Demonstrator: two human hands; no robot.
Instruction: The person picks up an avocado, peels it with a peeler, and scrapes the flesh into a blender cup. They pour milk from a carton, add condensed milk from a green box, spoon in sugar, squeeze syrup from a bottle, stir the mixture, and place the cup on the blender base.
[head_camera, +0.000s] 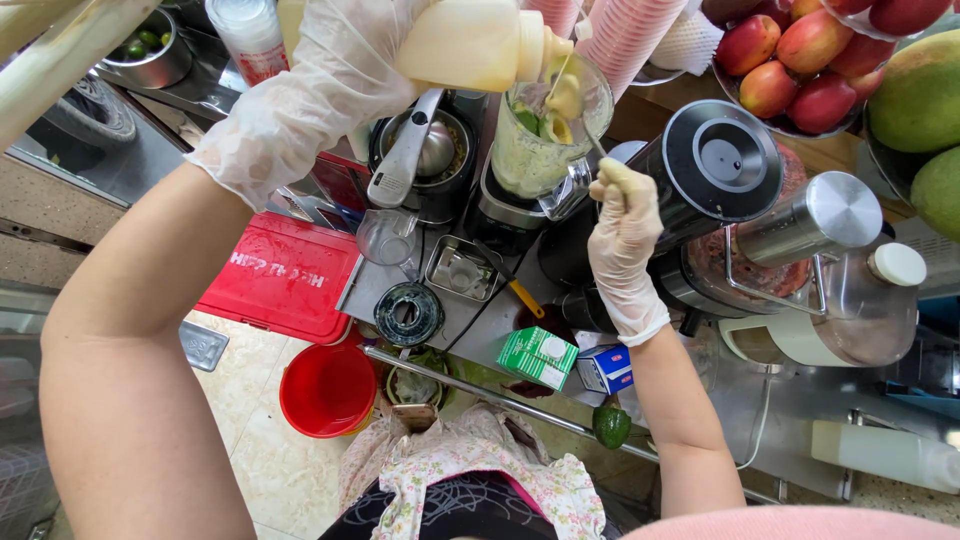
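Fingers (345, 60) of the gloved left hand (310, 90) wrap a pale squeeze bottle (470, 42), tipped over the blender jar (545, 135) at far center. Right hand (622, 230) fingers pinch a spoon (585, 125) reaching into the jar.

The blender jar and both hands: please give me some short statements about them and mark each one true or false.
1. The left hand tips a squeeze bottle over the blender jar. True.
2. Both hands are bare. False: both wear thin clear gloves.
3. The right hand holds a spoon at the jar's mouth. True.
4. The blender jar is empty. False: it holds green pieces and pale liquid.
5. The bucket on the floor is blue. False: it is red.
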